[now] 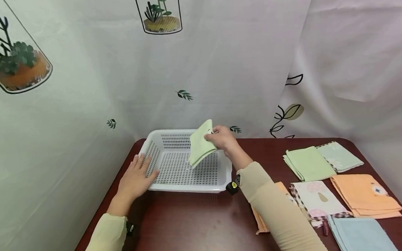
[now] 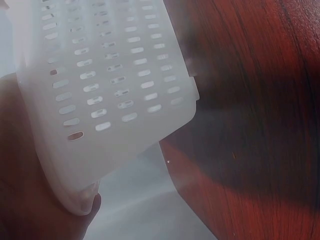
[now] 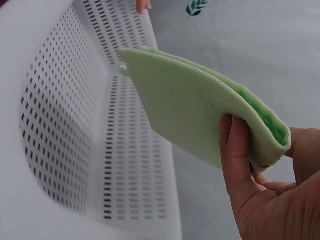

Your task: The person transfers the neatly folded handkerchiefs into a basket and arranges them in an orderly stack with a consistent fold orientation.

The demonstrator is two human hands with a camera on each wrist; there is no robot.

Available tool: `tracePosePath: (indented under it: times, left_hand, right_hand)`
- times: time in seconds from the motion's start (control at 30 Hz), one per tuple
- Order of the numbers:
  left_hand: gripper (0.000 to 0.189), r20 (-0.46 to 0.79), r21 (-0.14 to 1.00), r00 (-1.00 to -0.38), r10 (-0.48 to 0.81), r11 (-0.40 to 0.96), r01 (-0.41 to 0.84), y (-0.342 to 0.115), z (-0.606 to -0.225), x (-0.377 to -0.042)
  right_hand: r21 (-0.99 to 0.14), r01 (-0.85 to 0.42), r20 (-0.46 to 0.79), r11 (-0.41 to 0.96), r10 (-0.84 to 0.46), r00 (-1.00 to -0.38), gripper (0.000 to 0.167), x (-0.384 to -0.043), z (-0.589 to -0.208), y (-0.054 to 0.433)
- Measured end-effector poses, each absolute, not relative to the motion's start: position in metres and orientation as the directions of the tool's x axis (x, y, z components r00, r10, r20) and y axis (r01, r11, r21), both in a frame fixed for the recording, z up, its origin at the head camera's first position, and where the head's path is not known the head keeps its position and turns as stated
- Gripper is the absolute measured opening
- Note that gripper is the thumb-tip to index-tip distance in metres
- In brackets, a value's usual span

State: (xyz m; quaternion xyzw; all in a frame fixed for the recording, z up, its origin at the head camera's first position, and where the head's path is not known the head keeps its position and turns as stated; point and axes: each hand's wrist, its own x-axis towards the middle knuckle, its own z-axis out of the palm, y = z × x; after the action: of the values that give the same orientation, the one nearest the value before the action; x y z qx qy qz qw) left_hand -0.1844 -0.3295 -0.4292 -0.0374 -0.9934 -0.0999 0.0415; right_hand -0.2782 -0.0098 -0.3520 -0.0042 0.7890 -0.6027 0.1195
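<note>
A folded light green cloth (image 1: pixel 200 142) is pinched at one edge by my right hand (image 1: pixel 221 137), which holds it over a white plastic basket (image 1: pixel 191 188). In the right wrist view the cloth (image 3: pixel 175 95) shows its folded layers, with fingers on one face. My left hand (image 1: pixel 136 178) rests on the basket's left rim, fingers spread and fairly straight. Seen from the left wrist, the slotted basket wall (image 2: pixel 115 90) fills the upper left, and part of the left hand (image 2: pixel 20 190) lies along its rim. The basket's perforated floor is bare where visible.
Folded cloths lie on the dark red table (image 1: pixel 193 225) at right: a green one (image 1: pixel 308 164), a pale patterned one (image 1: pixel 340 156), a white printed one (image 1: pixel 318 198), an orange one (image 1: pixel 364 194) and a blue one (image 1: pixel 363 235). Another orange cloth (image 1: pixel 260 219) is partly under the right sleeve.
</note>
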Motion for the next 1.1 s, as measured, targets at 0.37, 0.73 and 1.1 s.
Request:
tracePosePath:
  times: [0.37, 0.73, 1.1]
  left_hand:
    - [0.079, 0.113, 0.208, -0.992, 0.061, 0.974, 0.084, -0.324, -0.427, -0.187]
    - [0.079, 0.081, 0.199, -0.995, 0.058, 0.977, 0.073, -0.325, -0.430, -0.187]
    - [0.077, 0.092, 0.200, -0.995, 0.045, 0.978, 0.063, -0.326, -0.428, -0.184]
  right_hand:
    - [-0.960, 0.212, -0.244, 0.182, -0.176, -0.954, 0.037, -0.282, -0.369, -0.029]
    - [-0.959, 0.237, -0.267, 0.157, -0.217, -0.939, 0.035, -0.280, -0.384, -0.048]
    - [-0.925, 0.302, -0.358, 0.231, -0.268, -0.894, 0.031, -0.284, -0.394, -0.064]
